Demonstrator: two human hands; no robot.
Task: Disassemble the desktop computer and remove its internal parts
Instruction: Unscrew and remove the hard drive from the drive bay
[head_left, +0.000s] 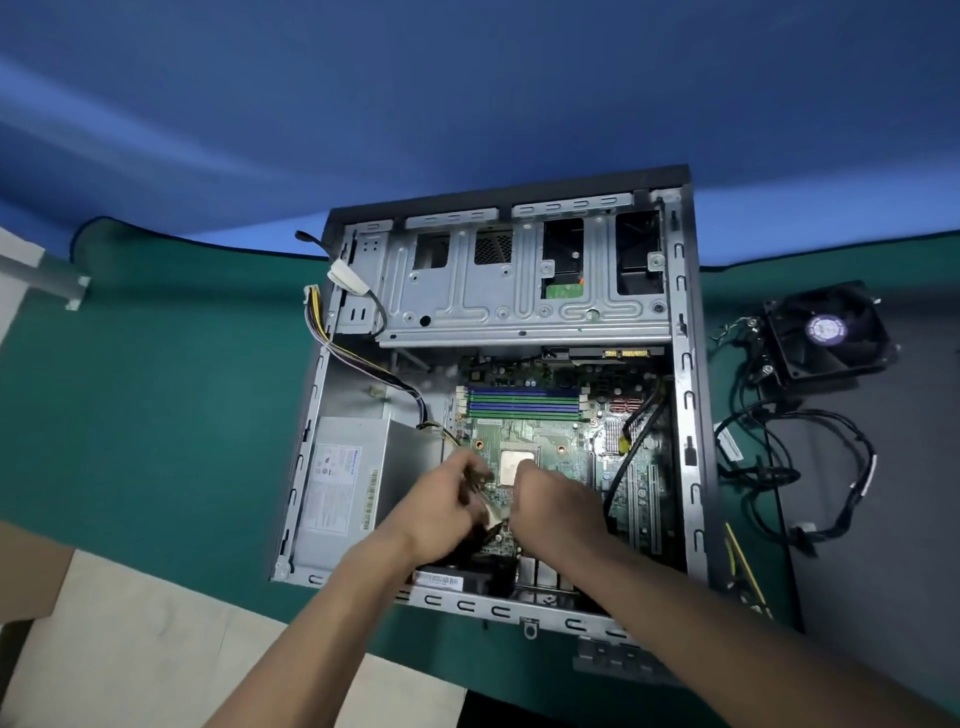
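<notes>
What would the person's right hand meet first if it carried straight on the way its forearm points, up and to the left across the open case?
Probably the CPU on the motherboard, just beyond the right hand; depth is unclear, so it might pass above it.

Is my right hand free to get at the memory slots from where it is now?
Probably yes: the right hand sits just below the memory slots, and only open motherboard lies between them.

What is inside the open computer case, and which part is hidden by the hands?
Inside the case: drive cage, power supply, motherboard, CPU. The left hand and right hand cover the board's near part; what they hold is unclear.
</notes>
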